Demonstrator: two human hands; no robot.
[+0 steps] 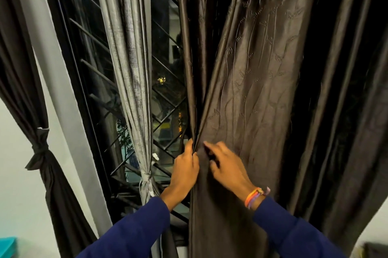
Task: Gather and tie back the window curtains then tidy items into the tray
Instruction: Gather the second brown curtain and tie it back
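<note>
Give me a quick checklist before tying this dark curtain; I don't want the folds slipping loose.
1. Left hand grips the gathered edge of the brown curtain: ok.
2. Right hand holds fabric: not ok, fingers only rest on it.
3. Whole curtain bunched: not ok, the right part hangs spread.
4. Tie-back within reach: cannot tell, none visible.
5. Grey curtain already tied: ok.
</note>
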